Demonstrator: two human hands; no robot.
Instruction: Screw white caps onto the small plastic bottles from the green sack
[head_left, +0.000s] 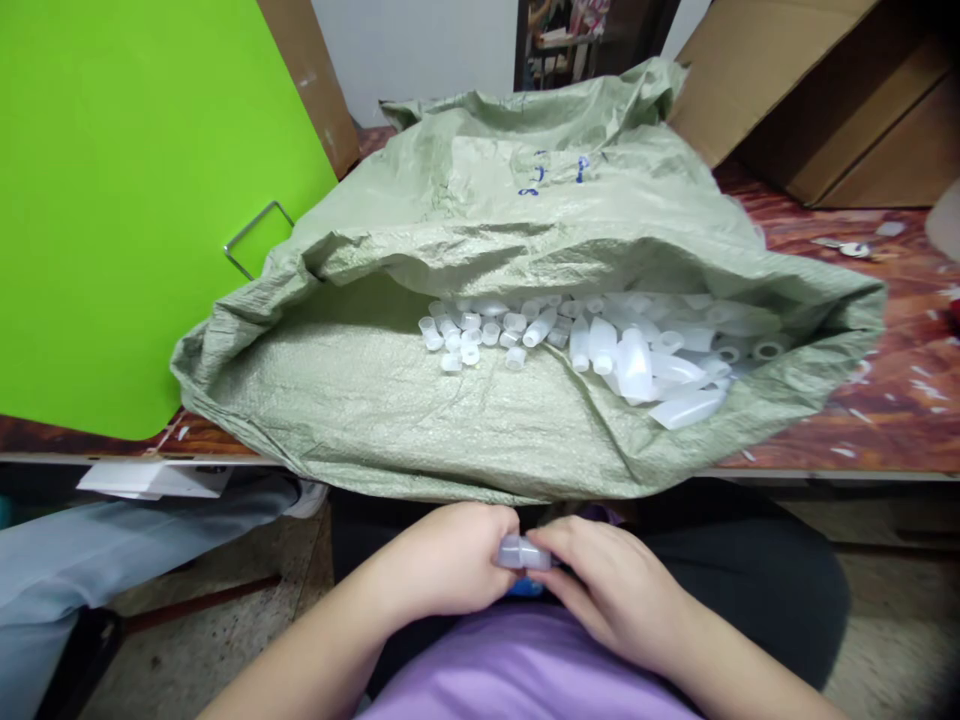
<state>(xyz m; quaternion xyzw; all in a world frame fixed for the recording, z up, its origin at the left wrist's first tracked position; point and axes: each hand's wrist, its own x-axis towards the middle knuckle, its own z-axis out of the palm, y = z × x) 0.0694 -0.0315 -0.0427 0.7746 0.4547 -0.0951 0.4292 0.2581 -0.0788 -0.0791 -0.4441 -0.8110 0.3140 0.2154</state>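
Observation:
Low in front of my body, my left hand (457,556) and my right hand (609,580) meet around a small translucent plastic piece (525,552). My left fingers curl round its left end, mostly hidden behind the back of the hand. The thumb and fingers of my right hand pinch its right end. Just beyond both hands lies a large pale green woven sack (420,400), its mouth open towards me. Inside it are short white plastic caps (470,335) and longer, tapered translucent pieces (634,368). A small blue thing (525,588) shows partly below my hands.
A bright green panel (135,200) with a metal wire handle (259,237) stands to the left. Cardboard boxes (772,70) are at the back right. Keys (853,248) lie on the red-brown table (810,430). Another person's leg (150,550) is at the lower left.

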